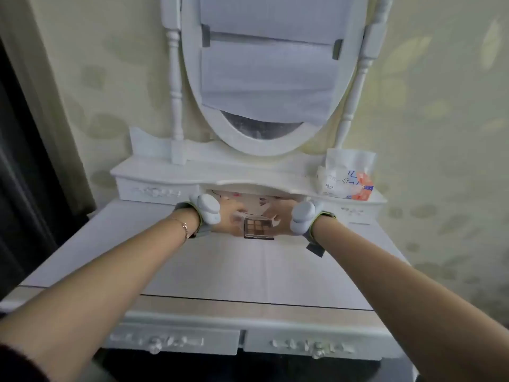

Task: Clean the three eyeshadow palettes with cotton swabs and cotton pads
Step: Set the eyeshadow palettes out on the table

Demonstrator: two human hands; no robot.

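hands [254, 216] around open eyeshadow palette [259, 228]

Near tabletop [220, 271] lies open; low shelf [165, 172] overhangs the eyeshadow palette [259, 228].

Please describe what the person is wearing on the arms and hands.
Each hand, left and right, carries a rounded pale grey tracker on its back, held by a grey wrist strap with green edging. The left wrist has a thin gold chain bracelet. Forearms are bare; a dark sleeve shows lower left.

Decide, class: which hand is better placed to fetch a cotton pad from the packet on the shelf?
The right hand, probably. The packet sits on the shelf's right end, just above and beyond it, while the left hand is on the far side of the open palette.
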